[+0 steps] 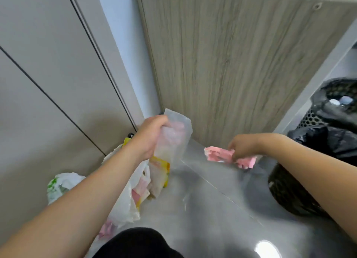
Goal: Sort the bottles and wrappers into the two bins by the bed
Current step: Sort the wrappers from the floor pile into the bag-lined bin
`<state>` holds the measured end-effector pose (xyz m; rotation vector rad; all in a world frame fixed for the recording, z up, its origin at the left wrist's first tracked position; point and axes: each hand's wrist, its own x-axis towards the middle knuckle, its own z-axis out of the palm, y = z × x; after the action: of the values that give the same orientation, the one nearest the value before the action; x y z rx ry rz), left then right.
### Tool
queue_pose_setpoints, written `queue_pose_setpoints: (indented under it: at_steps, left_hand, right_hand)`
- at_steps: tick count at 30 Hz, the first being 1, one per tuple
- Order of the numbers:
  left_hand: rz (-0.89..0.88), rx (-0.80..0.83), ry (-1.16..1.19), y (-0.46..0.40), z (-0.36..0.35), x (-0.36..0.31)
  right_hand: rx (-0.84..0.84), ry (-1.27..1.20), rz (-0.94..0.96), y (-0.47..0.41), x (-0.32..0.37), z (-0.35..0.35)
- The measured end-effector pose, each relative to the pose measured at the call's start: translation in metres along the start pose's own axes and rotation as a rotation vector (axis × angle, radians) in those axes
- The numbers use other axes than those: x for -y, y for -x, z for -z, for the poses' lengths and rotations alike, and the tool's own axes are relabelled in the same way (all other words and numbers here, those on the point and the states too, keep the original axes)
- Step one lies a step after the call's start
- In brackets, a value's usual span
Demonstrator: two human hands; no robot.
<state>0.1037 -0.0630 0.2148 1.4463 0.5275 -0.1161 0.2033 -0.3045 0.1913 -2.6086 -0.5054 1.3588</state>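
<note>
Right hand (pixel 243 146), frame centre-right, is gripping a crumpled pink wrapper (pixel 220 155) lying crosswise, nearest the black bin (pixel 289 196) at right; left hand (pixel 149 137) is clutching a clear wrapper (pixel 174 136).

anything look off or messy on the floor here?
Yes: a loose heap of wrappers and plastic bags lies on the floor by the wall, unsorted. Left hand grips a clear wrapper; right hand grips a crumpled pink wrapper.
</note>
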Motion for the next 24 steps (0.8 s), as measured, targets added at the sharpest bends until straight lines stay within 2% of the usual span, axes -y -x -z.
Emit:
queue_pose_setpoints:
  at_steps: [3, 11, 17, 21, 24]
  left_hand:
    - [0.061, 0.181, 0.024, 0.016, -0.045, -0.031]
    - [0.008, 0.446, -0.084, 0.036, -0.175, -0.067]
    - [-0.163, 0.488, -0.199, 0.018, -0.261, -0.069]
    - [-0.22, 0.516, -0.234, 0.003, -0.305, -0.07]
    - [-0.239, 0.511, -0.289, -0.01, -0.338, -0.067]
  right_hand:
    - [-0.015, 0.007, -0.035, 0.027, -0.038, 0.02]
    - [-0.031, -0.008, -0.182, 0.101, -0.139, 0.037]
    - [-0.205, -0.012, -0.29, 0.135, -0.225, 0.055]
    - [-0.2, 0.105, -0.379, 0.12, -0.274, 0.043]
    - [-0.211, 0.105, -0.358, 0.101, -0.295, 0.03]
